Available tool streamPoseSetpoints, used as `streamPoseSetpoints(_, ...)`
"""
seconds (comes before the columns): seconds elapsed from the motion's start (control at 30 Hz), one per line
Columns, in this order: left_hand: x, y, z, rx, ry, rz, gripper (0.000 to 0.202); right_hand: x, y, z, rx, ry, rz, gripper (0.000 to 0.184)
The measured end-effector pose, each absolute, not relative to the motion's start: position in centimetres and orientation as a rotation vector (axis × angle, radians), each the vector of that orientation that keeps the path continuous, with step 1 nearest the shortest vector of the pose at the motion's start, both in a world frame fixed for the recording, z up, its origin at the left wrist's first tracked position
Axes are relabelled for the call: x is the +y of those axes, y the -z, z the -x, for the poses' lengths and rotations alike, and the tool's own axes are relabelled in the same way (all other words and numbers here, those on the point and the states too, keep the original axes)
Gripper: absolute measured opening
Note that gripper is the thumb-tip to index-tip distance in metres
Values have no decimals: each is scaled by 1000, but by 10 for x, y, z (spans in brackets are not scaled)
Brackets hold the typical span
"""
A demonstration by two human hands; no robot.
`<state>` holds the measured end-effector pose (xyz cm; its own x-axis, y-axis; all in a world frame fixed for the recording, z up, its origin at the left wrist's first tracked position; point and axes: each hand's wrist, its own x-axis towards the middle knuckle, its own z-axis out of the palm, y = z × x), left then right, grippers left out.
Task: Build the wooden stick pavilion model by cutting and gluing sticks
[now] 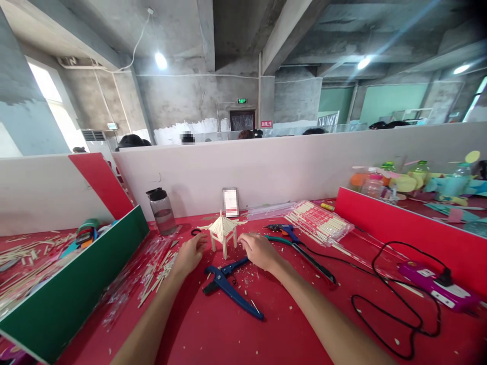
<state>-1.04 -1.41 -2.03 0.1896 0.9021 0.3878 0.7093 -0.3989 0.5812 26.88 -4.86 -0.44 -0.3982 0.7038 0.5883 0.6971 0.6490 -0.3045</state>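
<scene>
Concrete walls [171,96] and a white partition [266,165] back a red table [213,344]. From the head view, the model [223,230], a small pavilion of pale sticks, stands upright between the two hands. The left hand [192,253] is loosely curled beside it, the right hand [261,251] bent more tightly opposite; whether either has hold of a leg, I cannot tell. The step seems to be steadying or adjusting the model, which calls for light, even fingertip pressure, as thin sticks could shift. Nearer than the grip lies a cutter [238,298]; beyond the right hand are a glue gun [291,233] and a bag of sticks [319,223]. The model's far side is hidden, the right fingertips are hard to make out, and the lower edge cuts off both forearms [315,306].
</scene>
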Motion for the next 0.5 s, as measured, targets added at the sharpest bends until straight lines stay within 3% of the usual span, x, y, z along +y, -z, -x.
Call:
streamPoseSetpoints(0.23, -25, -20, 78, 2018, -538, -2313, 17, -40, 2, -284, -2115, -76, 1096, 31)
streamPoseSetpoints(0.37, -32, -25, 99, 1786, -169, -2281, 10, -37, 0, -299, -2133, -107, 1103, 30)
streamPoseSetpoints(0.5, -35, -20, 103, 1656, -92, -2169, 21, -34, 1, -314, -2156, -107, 1073, 31)
